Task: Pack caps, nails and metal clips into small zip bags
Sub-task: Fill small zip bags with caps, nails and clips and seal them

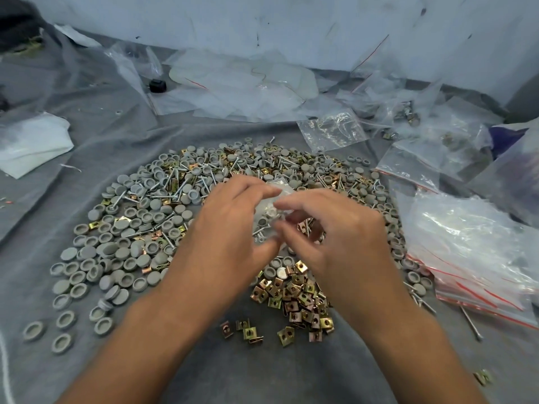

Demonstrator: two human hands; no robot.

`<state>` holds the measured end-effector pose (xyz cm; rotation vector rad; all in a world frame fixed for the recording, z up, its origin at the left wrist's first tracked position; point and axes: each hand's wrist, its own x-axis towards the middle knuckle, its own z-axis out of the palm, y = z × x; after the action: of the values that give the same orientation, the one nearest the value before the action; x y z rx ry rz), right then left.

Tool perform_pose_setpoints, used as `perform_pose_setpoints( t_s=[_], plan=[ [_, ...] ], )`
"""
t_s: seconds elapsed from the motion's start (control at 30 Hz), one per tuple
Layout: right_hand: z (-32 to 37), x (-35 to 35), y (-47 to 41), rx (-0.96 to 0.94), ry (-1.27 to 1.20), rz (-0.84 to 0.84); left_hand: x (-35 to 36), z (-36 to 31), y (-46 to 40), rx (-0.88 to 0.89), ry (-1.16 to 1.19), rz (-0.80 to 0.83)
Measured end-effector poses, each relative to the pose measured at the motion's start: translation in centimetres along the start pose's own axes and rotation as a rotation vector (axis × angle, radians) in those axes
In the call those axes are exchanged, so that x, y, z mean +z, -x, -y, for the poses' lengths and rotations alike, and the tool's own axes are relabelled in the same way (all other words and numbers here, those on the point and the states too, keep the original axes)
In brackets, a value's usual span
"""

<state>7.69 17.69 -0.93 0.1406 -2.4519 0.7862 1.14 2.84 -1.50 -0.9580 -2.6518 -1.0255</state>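
Note:
A broad heap of grey round caps (pixel 116 252), silver nails (pixel 175 185) and brass-coloured metal clips (pixel 303 301) lies spread on a grey cloth (pixel 262 374). Above the heap's middle, my left hand (pixel 230 231) and my right hand (pixel 338 228) both pinch one small clear zip bag (pixel 269 211). Through the plastic I see a grey cap and a nail inside it. My fingers hide most of the bag.
A stack of red-striped zip bags (pixel 472 258) lies at the right. One small clear bag (pixel 331 131) rests past the heap, and loose plastic sheets (pixel 242 83) lie at the back below a wall. White folded material (pixel 32 141) sits at the left. A black object (pixel 157 85) sits at the back.

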Motion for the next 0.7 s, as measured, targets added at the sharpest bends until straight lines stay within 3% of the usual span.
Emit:
perform_pose_setpoints(
  t_s=[0.17, 0.33, 0.7],
  plan=[
    [-0.7, -0.1, 0.0, 0.020, -0.037, -0.143, -0.3, -0.1, 0.0, -0.009, -0.012, 0.014],
    [-2.4, -0.5, -0.5, 0.057, 0.060, -0.049, -0.4, 0.0, 0.1, 0.023, -0.009, -0.049],
    [-2.1, -1.3, -1.3, -0.112, -0.110, -0.156, -1.0, 0.1, 0.4, 0.145, 0.022, -0.173]
  ],
)
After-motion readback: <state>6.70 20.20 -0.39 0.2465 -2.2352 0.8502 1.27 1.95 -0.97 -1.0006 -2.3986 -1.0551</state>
